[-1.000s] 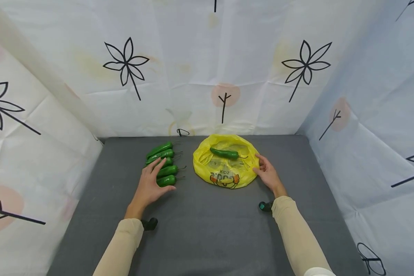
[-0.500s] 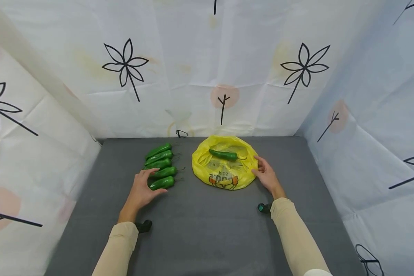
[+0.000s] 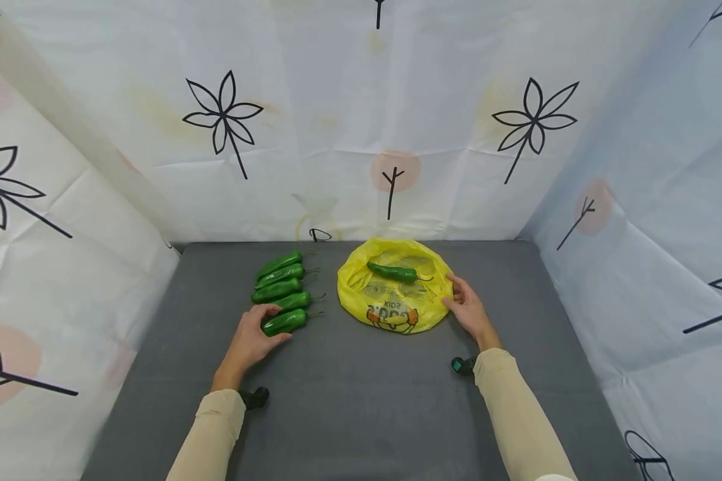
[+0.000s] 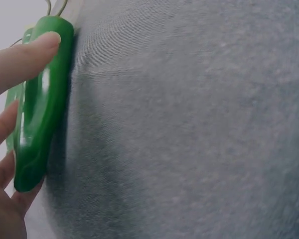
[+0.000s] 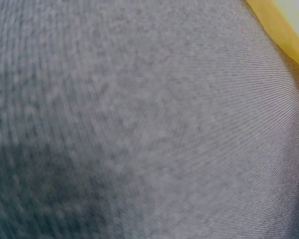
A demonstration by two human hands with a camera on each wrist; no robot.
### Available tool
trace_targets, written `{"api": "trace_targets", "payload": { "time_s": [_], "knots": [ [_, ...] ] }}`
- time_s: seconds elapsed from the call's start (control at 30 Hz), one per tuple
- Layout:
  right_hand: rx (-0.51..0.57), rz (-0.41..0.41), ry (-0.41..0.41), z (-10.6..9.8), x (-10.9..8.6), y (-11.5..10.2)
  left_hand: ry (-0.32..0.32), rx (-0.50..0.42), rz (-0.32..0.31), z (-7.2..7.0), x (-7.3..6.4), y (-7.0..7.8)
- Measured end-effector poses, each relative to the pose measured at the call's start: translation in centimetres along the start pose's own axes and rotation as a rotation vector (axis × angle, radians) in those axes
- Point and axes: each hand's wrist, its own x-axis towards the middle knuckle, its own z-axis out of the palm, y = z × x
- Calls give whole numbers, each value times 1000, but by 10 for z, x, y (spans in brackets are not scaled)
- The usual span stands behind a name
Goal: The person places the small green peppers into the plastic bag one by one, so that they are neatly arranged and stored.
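Note:
Several green chili peppers [image 3: 278, 290] lie side by side at the left of the table, stems pointing right. My left hand [image 3: 249, 341] is round the nearest green chili pepper [image 3: 285, 322], thumb on its near side and index finger on its far side. In the left wrist view the thumb crosses this pepper [image 4: 45, 99] near its stem end, and other fingers show behind it. A yellow plastic bag [image 3: 361, 304] lies with its mouth spread, one green chili pepper [image 3: 394, 272] inside. My right hand [image 3: 469, 310] holds the bag's right rim between thumb and fingers.
Under everything is a dark grey cloth-covered table [image 3: 361, 401]. White printed fabric [image 3: 313, 133] rises behind it and on both sides. Both wrists carry small black cameras. The right wrist view shows mostly grey cloth and a strip of the yellow bag [image 5: 279, 30].
My left hand has drawn back from over the row of peppers, and its thumb and index finger have closed in around the nearest one. My right hand stays at the bag's rim.

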Motion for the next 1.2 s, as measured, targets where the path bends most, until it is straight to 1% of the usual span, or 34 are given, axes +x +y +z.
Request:
{"api": "trace_targets", "payload": {
  "time_s": [0.2, 0.3, 0.47, 0.63, 0.73, 0.9, 1.07, 1.2],
  "knots": [
    [9, -13, -1, -1, -2, 0, -4, -1, -20, 6, -1, -1],
    [15, -13, -3, 0, -3, 0, -9, -1, -27, 6, -2, -1],
    [11, -10, -6, 0, -4, 1, -31, 4, -66, 5, -2, -3],
    [21, -7, -6, 0, -4, 1, -47, -44, -106, 4, -2, -2],
    [24, -9, -7, 0, -3, 1, -48, -76, -143, 2, -2, -1],
    [22, -8, -9, 0, -3, 1, -61, -105, -202, 0, -2, 1],
    [24, -10, 0, 0, -2, 2, -69, -136, -228, -2, -1, 1],
    [22, -17, 9, 0, -2, 2, -58, -179, -224, -8, 2, 7]
  ]
}}
